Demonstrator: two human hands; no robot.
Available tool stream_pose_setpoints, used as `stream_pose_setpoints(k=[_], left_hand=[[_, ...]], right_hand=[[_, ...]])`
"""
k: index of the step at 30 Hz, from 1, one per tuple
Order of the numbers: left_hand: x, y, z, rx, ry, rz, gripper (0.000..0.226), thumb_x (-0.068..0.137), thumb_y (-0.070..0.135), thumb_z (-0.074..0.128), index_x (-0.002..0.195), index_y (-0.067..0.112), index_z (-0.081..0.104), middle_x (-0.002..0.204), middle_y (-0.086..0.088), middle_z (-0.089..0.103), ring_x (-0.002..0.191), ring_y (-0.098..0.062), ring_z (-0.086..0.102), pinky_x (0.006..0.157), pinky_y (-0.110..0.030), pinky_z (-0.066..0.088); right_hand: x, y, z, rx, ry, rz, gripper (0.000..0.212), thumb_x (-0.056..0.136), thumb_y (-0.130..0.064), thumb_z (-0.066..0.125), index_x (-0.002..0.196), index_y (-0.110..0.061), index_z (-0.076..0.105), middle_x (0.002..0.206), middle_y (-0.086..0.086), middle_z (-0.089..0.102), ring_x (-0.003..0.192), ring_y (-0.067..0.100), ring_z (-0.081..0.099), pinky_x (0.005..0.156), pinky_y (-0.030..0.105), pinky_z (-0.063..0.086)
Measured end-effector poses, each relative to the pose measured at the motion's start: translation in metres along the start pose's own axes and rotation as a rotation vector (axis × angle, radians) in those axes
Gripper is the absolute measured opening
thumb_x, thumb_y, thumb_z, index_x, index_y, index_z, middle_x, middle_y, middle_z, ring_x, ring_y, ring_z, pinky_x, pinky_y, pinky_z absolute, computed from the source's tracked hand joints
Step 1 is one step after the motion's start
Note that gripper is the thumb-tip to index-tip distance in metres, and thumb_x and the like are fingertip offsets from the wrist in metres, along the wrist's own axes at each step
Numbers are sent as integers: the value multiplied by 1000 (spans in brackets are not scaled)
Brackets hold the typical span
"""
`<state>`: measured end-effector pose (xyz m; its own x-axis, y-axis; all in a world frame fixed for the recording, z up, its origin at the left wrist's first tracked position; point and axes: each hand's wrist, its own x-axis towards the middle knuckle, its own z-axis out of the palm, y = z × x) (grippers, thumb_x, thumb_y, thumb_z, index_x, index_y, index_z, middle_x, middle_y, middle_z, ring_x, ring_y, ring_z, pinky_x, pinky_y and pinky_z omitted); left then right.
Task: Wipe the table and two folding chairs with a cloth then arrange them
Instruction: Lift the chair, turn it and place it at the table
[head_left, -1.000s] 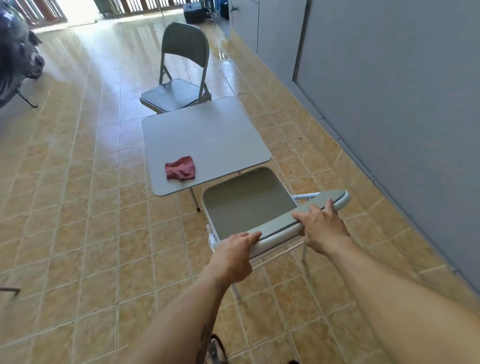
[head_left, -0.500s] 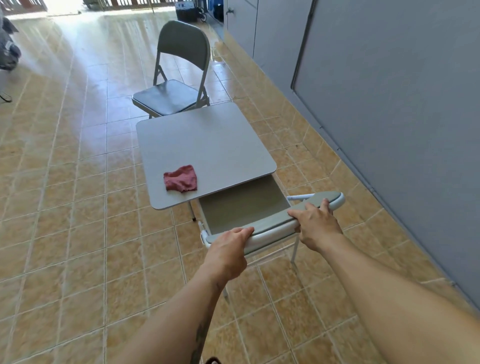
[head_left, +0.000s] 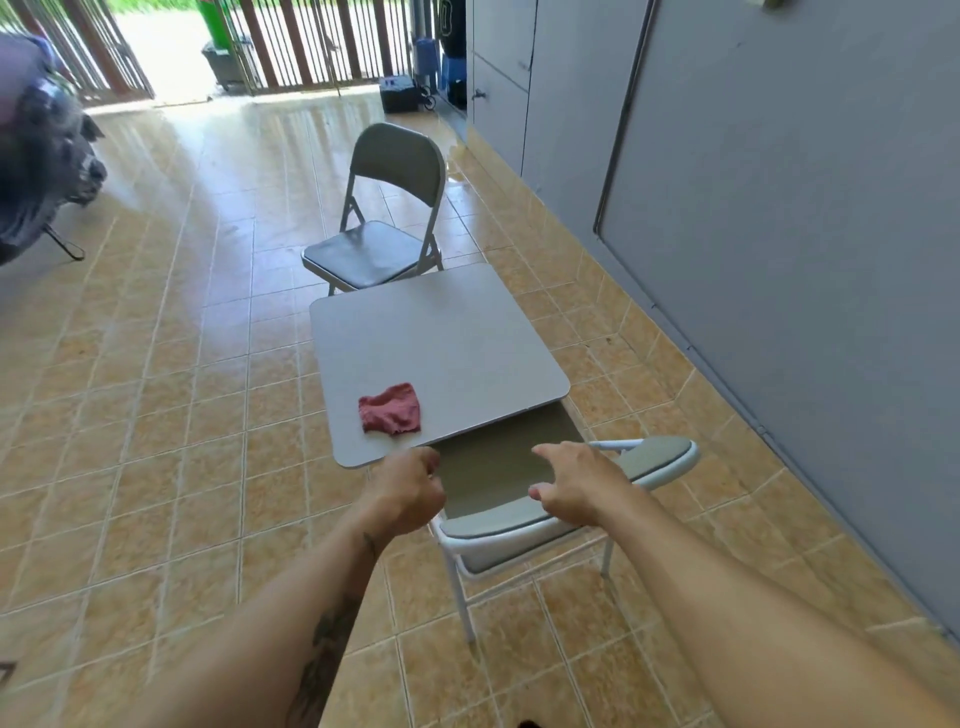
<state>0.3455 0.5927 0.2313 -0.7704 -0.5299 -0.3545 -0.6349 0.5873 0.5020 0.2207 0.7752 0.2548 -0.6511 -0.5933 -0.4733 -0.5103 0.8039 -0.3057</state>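
Under the counter's (head_left: 441, 332) near edge sat a folding chair (head_left: 519, 525); both hands, left (head_left: 408, 491) loosely curled, right (head_left: 576, 486) spread, hovered released. Red cloth (head_left: 390, 409) at seven o'clock; second chair (head_left: 384, 218) at twelve.

No lettering, label, brand or sign can be read anywhere in the view. A pale, rounded mark shaped like a "0" shows on the dark hanging thing (head_left: 451, 23) at the top, beside the grey wall panels (head_left: 571, 78), but it is too blurred to tell for certain.
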Motion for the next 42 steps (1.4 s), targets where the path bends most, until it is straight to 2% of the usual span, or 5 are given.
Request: stream_pose_setpoints(k=[3, 6, 12, 26, 42], left_hand=[[-3, 3, -36, -6, 40, -20, 36, 88, 15, 53, 121, 23, 66, 120, -2, 67, 102, -21, 63, 89, -34, 54], [0, 2, -75, -7, 91, -22, 36, 92, 16, 52, 124, 25, 64, 124, 1, 65, 93, -13, 60, 72, -22, 49], [23, -18, -161, 72, 198, -98, 55, 95, 35, 51, 146, 18, 41, 148, -6, 49, 129, -26, 50, 102, -38, 43], [171, -181, -401, 223, 263, -39, 54, 96, 40, 46, 145, 20, 39, 152, -4, 42, 137, -25, 40, 109, -38, 35], [494, -234, -583, 237, 272, 230, 52, 94, 32, 49, 146, 27, 43, 151, 7, 43, 138, -17, 40, 114, -33, 34]], right_hand=[[6, -29, -19, 56, 22, -82, 63, 92, -39, 59, 149, -22, 38, 152, 4, 43, 138, 25, 42, 110, 42, 37], [18, -60, -44, 57, 77, -156, 62, 92, -37, 60, 148, -20, 40, 152, 4, 45, 137, 24, 42, 111, 41, 36], [62, -141, -89, 29, 134, -245, 64, 92, -41, 59, 149, -22, 38, 155, 2, 40, 140, 23, 39, 112, 41, 33], [238, -399, -155, 74, 302, -193, 62, 90, -42, 56, 146, -21, 42, 153, 6, 43, 138, 28, 41, 112, 40, 36], [539, -537, -274, 146, 389, -76, 60, 92, -41, 54, 147, -22, 42, 153, 5, 43, 138, 25, 42, 108, 33, 35]])
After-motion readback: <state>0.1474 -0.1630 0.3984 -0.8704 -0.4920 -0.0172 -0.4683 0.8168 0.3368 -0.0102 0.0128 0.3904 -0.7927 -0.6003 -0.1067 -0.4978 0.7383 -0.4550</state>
